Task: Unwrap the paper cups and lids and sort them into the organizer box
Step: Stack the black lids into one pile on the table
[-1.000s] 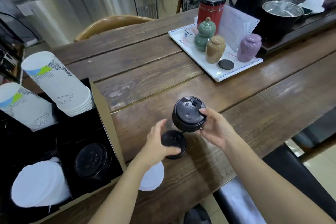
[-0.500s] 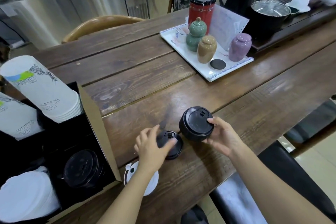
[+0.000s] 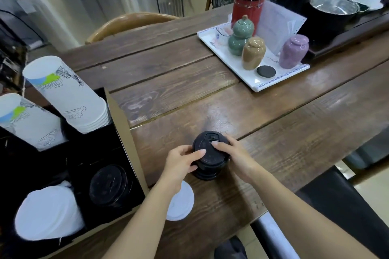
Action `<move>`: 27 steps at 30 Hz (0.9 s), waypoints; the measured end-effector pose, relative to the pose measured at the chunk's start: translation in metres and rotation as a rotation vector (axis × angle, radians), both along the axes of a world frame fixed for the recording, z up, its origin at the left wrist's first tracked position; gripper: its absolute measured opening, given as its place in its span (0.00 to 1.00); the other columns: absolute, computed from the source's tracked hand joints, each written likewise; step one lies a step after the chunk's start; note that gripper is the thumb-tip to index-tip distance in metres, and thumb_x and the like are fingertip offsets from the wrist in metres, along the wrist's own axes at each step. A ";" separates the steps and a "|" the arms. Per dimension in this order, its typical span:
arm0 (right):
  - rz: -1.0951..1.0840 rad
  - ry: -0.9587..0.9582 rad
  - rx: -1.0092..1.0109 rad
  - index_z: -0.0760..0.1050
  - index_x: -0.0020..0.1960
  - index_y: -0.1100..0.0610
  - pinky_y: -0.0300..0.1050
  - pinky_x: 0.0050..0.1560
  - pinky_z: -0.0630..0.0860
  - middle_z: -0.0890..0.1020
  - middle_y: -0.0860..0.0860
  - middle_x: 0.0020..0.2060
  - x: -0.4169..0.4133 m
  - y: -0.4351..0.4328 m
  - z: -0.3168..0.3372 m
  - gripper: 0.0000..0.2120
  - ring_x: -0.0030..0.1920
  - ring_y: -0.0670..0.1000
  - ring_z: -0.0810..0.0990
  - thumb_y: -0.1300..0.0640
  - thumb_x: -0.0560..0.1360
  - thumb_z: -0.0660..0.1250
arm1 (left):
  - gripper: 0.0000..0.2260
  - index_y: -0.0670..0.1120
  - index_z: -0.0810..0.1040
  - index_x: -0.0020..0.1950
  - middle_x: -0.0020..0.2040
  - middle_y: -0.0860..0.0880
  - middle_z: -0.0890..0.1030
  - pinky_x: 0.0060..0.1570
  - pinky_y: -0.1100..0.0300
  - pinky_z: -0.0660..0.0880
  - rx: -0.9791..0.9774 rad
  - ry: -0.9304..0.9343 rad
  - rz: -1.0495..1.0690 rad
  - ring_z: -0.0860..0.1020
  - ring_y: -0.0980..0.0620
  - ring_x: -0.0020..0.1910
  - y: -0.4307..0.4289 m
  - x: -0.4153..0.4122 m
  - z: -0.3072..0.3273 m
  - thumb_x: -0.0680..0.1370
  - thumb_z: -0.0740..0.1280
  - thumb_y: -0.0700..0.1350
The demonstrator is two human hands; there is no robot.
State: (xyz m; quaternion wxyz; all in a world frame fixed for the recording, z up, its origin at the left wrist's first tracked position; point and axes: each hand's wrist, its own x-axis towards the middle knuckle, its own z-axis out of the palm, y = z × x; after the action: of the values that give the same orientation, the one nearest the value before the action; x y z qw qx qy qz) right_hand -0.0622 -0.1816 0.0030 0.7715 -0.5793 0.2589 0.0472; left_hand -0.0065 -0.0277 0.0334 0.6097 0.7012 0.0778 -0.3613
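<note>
Both hands grip a stack of black lids (image 3: 210,154) standing on the bench (image 3: 273,132): the left hand (image 3: 181,163) clasps its left side, the right hand (image 3: 233,154) its right. The organizer box (image 3: 124,132) sits just left, holding cups (image 3: 67,94) and more black lids (image 3: 109,185).

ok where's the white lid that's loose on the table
In the head view, the white lid lies at the table's near edge, partly under the left forearm, between the organizer box and the black lid stack.

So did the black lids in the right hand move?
Yes. The lids came down and left, nearer the white lid at the table edge, joining the other black pile. Both hands, left and right, hold them.
</note>
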 end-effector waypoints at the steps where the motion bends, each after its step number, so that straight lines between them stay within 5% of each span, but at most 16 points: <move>1: 0.021 0.020 -0.047 0.74 0.61 0.57 0.51 0.59 0.77 0.81 0.55 0.57 -0.001 0.002 -0.003 0.19 0.57 0.55 0.80 0.54 0.72 0.70 | 0.07 0.46 0.79 0.49 0.49 0.48 0.82 0.50 0.57 0.76 0.001 -0.002 0.009 0.79 0.53 0.50 0.001 -0.001 -0.003 0.72 0.72 0.43; 4: 0.068 0.077 -0.157 0.73 0.61 0.56 0.47 0.57 0.77 0.81 0.54 0.57 -0.005 0.009 -0.008 0.20 0.57 0.53 0.80 0.51 0.72 0.70 | 0.03 0.48 0.78 0.44 0.45 0.51 0.81 0.43 0.61 0.74 0.030 -0.037 0.050 0.78 0.57 0.45 0.002 -0.005 -0.010 0.73 0.71 0.42; 7: 0.094 0.131 -0.206 0.72 0.61 0.56 0.42 0.53 0.77 0.80 0.53 0.56 -0.005 0.014 -0.005 0.18 0.55 0.50 0.80 0.52 0.74 0.69 | 0.09 0.44 0.77 0.53 0.45 0.52 0.80 0.44 0.61 0.72 0.054 -0.011 0.057 0.77 0.58 0.44 0.002 -0.004 -0.018 0.74 0.70 0.43; 10: 0.122 0.176 -0.375 0.78 0.51 0.45 0.52 0.58 0.76 0.83 0.50 0.52 0.000 0.017 -0.006 0.14 0.56 0.53 0.80 0.40 0.70 0.69 | 0.15 0.43 0.72 0.61 0.55 0.49 0.78 0.46 0.58 0.74 0.104 0.000 0.025 0.76 0.54 0.48 0.001 0.000 -0.019 0.75 0.68 0.44; 12: 0.179 0.248 -0.610 0.79 0.47 0.43 0.62 0.62 0.70 0.81 0.50 0.53 0.003 0.016 -0.018 0.28 0.60 0.56 0.76 0.24 0.58 0.64 | 0.21 0.43 0.67 0.68 0.64 0.46 0.73 0.53 0.53 0.75 0.150 0.021 0.008 0.74 0.50 0.54 0.002 0.003 -0.019 0.77 0.67 0.43; 15: 0.236 0.319 -0.673 0.79 0.46 0.48 0.62 0.63 0.68 0.80 0.52 0.54 0.006 0.017 -0.026 0.40 0.60 0.55 0.74 0.19 0.49 0.62 | 0.24 0.42 0.63 0.72 0.68 0.43 0.71 0.56 0.50 0.75 0.127 0.096 -0.001 0.72 0.48 0.56 0.004 0.008 -0.018 0.77 0.65 0.39; 18: 0.185 0.334 -0.574 0.77 0.46 0.50 0.61 0.60 0.73 0.80 0.53 0.52 0.008 0.020 -0.016 0.40 0.57 0.56 0.77 0.23 0.45 0.68 | 0.20 0.40 0.69 0.68 0.64 0.42 0.75 0.55 0.49 0.77 0.087 0.172 0.015 0.74 0.48 0.55 0.007 0.010 -0.016 0.77 0.65 0.37; 21: 0.169 0.317 -0.453 0.70 0.57 0.55 0.55 0.59 0.76 0.77 0.52 0.54 0.010 0.024 -0.003 0.41 0.56 0.54 0.77 0.34 0.53 0.75 | 0.07 0.43 0.78 0.53 0.58 0.42 0.78 0.56 0.45 0.76 -0.008 0.285 0.043 0.76 0.50 0.51 0.011 0.008 -0.013 0.76 0.65 0.36; 24: 0.096 0.222 -0.284 0.68 0.58 0.59 0.52 0.56 0.78 0.77 0.52 0.51 0.011 0.026 -0.001 0.31 0.52 0.52 0.79 0.50 0.62 0.78 | 0.05 0.44 0.79 0.50 0.54 0.46 0.77 0.59 0.42 0.74 -0.095 0.348 0.076 0.74 0.48 0.55 0.015 0.005 -0.010 0.76 0.66 0.38; 27: 0.024 0.143 -0.239 0.69 0.57 0.58 0.54 0.58 0.78 0.78 0.55 0.54 0.016 0.030 0.006 0.33 0.54 0.54 0.80 0.49 0.58 0.79 | 0.06 0.45 0.78 0.51 0.55 0.45 0.77 0.57 0.46 0.75 -0.145 0.370 0.115 0.72 0.45 0.61 0.018 0.007 0.001 0.74 0.68 0.41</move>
State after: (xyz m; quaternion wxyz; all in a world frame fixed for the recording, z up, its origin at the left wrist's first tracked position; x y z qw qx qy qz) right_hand -0.0461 -0.1518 0.0089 0.6759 -0.6653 0.3100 0.0667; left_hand 0.0007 -0.0093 0.0345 0.6533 0.5716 0.2021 -0.4533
